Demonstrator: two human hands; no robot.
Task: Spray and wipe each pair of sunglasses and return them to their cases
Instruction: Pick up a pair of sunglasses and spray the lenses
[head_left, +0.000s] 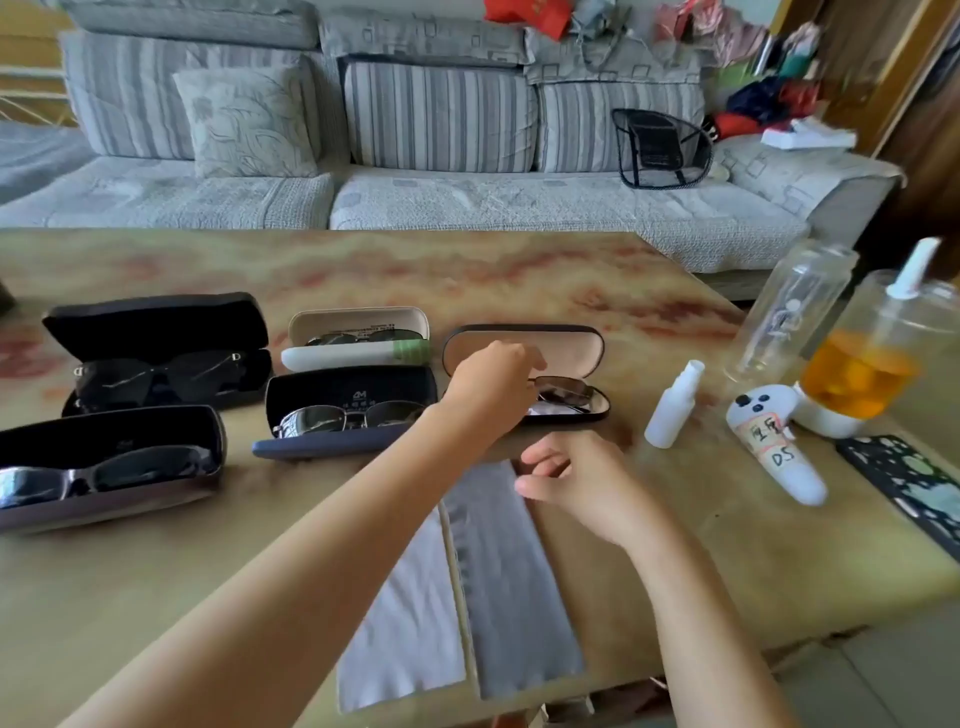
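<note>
Several open glasses cases lie on the table, each with sunglasses inside. My left hand (493, 382) reaches into the black-rimmed tan case (566, 348) at centre right and its fingers close on the brown-lensed sunglasses (566, 392) there. My right hand (576, 480) hovers with loosely curled fingers over the top edge of the grey cloth (509, 577), holding nothing. A lighter cloth (405, 613) lies beside it. A small white spray bottle (675, 405) stands to the right of the tan case.
Other cases: a black one (156, 353), a dark one (104, 467), a white one (358, 338) and a navy one (348, 410). At right stand a clear bottle (789, 312), an orange drink cup (862, 364), a white controller (779, 447) and a phone (909, 483). A sofa sits behind.
</note>
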